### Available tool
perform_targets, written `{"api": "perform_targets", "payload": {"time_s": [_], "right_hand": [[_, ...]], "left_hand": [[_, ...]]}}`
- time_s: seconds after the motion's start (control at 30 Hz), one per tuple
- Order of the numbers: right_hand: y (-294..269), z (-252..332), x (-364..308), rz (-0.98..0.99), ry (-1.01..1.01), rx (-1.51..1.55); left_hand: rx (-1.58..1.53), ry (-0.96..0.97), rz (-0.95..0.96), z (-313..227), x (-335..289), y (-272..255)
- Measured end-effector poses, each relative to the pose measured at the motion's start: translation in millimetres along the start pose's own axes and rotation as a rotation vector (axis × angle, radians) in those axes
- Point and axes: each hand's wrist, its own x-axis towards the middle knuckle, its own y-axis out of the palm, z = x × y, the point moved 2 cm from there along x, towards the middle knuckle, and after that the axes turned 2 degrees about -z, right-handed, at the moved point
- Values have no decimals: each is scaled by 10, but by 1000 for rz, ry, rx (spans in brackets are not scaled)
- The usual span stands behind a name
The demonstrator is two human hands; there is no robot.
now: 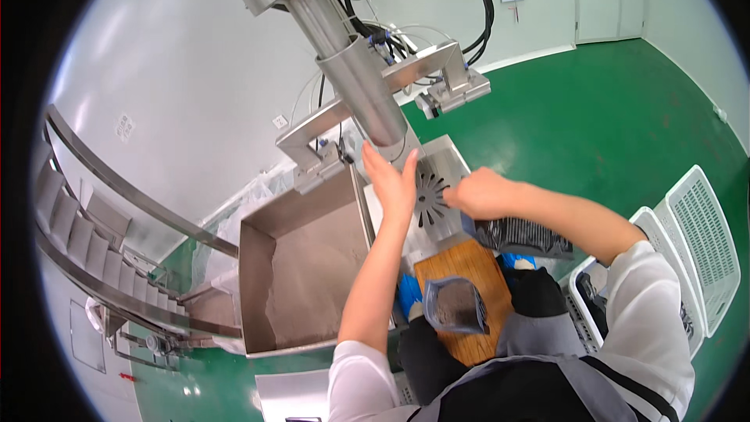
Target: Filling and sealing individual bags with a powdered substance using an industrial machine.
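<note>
My left hand (392, 186) is raised with fingers and thumb spread, just below the mouth of a vertical steel filling tube (366, 98). It holds nothing. My right hand (483, 194) is curled closed beside a slotted round plate (430, 198) on a steel stand; what its fingers hold, if anything, is hidden. Below the right forearm lies a stack of dark plastic pouches (523, 237), partly covered by the hand. Between my legs, an open grey pouch (455, 305) with brown powder in it stands on a wooden board (474, 262).
A deep steel bin (256, 281) with brown powder stands at my left. Two clamp arms (461, 92) flank the tube. White plastic baskets (703, 246) are at my right, dark items inside one. Curved steel stairs (101, 254) stand far left over a green floor (562, 117).
</note>
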Motion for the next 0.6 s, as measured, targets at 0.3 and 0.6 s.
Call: {"api": "perform_targets", "payload": {"time_s": [0.3, 0.6], "right_hand": [[160, -112, -322, 108, -17, -1], [162, -498, 300, -123, 135, 459]], "left_hand": [[-419, -313, -217, 138, 624, 576], [-2410, -871, 570, 631, 446, 1087]]}}
